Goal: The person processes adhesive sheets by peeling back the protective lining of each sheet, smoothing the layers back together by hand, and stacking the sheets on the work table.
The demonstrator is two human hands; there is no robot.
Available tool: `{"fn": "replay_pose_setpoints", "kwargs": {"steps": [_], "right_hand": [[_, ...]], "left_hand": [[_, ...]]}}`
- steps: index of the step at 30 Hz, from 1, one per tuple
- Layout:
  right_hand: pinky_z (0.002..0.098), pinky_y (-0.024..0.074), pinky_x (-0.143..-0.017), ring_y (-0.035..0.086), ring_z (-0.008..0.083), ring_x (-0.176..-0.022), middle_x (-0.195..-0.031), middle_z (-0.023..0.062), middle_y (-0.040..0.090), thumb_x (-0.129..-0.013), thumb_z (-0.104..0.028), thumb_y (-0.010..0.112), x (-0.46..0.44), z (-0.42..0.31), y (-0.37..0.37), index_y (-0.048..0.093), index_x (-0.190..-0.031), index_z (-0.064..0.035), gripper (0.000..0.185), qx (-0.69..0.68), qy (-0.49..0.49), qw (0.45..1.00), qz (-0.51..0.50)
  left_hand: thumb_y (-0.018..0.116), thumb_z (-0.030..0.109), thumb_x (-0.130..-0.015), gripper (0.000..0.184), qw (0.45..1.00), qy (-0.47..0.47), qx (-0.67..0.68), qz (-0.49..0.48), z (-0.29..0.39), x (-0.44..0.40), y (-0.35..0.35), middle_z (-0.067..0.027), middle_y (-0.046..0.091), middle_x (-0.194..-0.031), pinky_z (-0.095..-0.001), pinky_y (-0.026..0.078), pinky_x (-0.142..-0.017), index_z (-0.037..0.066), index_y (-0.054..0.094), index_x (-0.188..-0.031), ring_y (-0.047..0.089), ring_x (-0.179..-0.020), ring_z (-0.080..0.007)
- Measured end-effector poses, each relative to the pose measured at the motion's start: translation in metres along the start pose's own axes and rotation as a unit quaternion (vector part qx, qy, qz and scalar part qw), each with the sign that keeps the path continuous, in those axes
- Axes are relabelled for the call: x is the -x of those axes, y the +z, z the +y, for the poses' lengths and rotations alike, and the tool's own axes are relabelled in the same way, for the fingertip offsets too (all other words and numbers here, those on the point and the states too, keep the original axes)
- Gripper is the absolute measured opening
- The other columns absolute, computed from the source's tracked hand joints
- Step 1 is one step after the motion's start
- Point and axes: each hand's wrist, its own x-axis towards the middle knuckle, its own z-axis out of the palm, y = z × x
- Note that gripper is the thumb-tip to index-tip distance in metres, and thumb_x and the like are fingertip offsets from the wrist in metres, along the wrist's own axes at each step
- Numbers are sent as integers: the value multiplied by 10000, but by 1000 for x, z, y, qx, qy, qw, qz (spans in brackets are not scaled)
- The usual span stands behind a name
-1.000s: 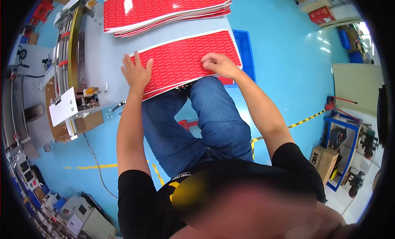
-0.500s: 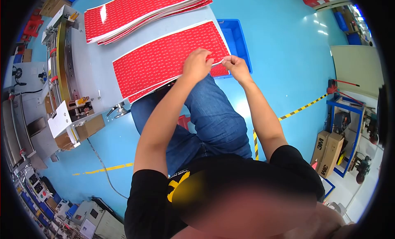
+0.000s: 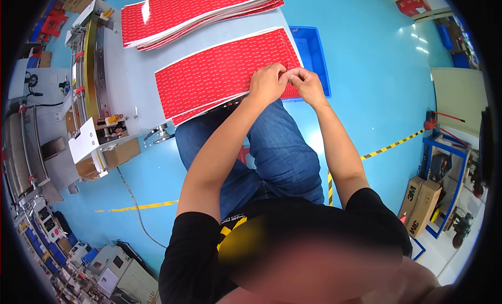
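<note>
Red printed sheets [image 3: 219, 68] with white edges lie in a small stack at the table's near edge, over my knees. My left hand [image 3: 268, 85] rests at the right part of this stack, its fingers pinched together near the sheet's near right corner. My right hand [image 3: 308, 86] is just beside it, thumb and fingertips pinched at the same corner. The fingertips of both hands almost touch, and whatever is between them is too small to make out. Farther back on the table lies a thicker stack of red sheets [image 3: 198, 13].
A blue bin [image 3: 314, 55] stands right of the table [image 3: 117, 84]. On the left is a machine with rails [image 3: 93, 68] and a white plate. Cardboard boxes [image 3: 421, 207] and a blue-framed cart [image 3: 455, 183] stand at the right.
My left hand moved from the stack's left side to its right corner, beside my right hand. Both hands have since drawn closer together, fingers pinched. The view shifted slightly.
</note>
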Motion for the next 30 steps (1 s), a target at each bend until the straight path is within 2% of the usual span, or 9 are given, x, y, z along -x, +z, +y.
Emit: {"fn": "replay_pose_setpoints", "kwargs": {"steps": [5,6,7,9,14,16,24,26,30], "right_hand": [[250,494,-664,634,104,-735,-855,65,711,-917,-91,614,-3,-2,-2,668,-944,3,111,-17,64,997,46],[248,492,-649,631,105,-719,-845,69,709,-916,-84,605,-3,1,-4,660,-935,2,104,-49,98,991,71],[247,490,-634,628,106,-704,-835,73,707,-914,-78,595,-5,4,-7,652,-925,1,98,-82,130,983,97],[242,479,-598,621,101,-673,-822,75,705,-911,-79,590,-4,12,-13,644,-921,-3,94,-86,145,978,124],[230,442,-541,616,84,-640,-803,61,702,-909,-99,583,-9,30,-28,632,-944,-22,98,-114,170,964,167],[226,425,-536,614,80,-647,-814,57,699,-907,-104,578,-9,34,-32,620,-966,-32,102,-120,177,963,161],[221,418,-565,605,77,-663,-836,55,695,-911,-111,586,-7,27,-37,606,-987,-47,101,-139,191,964,120],[219,415,-569,603,78,-664,-842,55,695,-918,-118,591,-7,26,-38,606,-1004,-48,111,-150,185,966,100],[219,411,-567,595,81,-674,-880,61,695,-931,-125,600,1,22,-47,607,-1064,-46,154,-176,177,965,78]], "left_hand": [[612,221,-910,205,987,-48,148,46,-24,-8,-6,-138,713,-877,-388,539,-714,34,686,-952,696,-777,-248],[591,175,-937,169,965,-138,220,31,-43,-15,-9,-104,702,-863,-338,542,-702,26,670,-948,678,-784,-188],[572,151,-962,138,875,-203,438,27,-53,-11,-25,-87,681,-896,-313,548,-694,35,646,-963,666,-791,-190],[551,136,-978,126,769,-189,607,65,-97,2,-57,-116,668,-999,-350,548,-767,39,598,-1044,656,-859,-217],[519,190,-981,273,637,-198,715,208,-196,46,-127,-86,663,-1101,-337,516,-872,25,580,-1190,629,-991,-199],[488,218,-994,297,586,-231,699,340,-186,59,-147,-88,637,-1174,-323,485,-941,17,581,-1191,600,-1083,-194],[433,531,-1005,573,603,-152,762,181,-113,36,-103,-139,572,-1278,-468,408,-1066,46,512,-1301,538,-1215,-284],[421,596,-986,698,658,-154,734,71,-84,28,-87,-183,528,-1355,-462,394,-1084,26,445,-1388,516,-1261,-306],[468,455,-1020,587,852,-160,494,-62,-80,21,-61,-196,560,-1341,-432,427,-1055,-11,475,-1378,567,-1215,-315]]}}
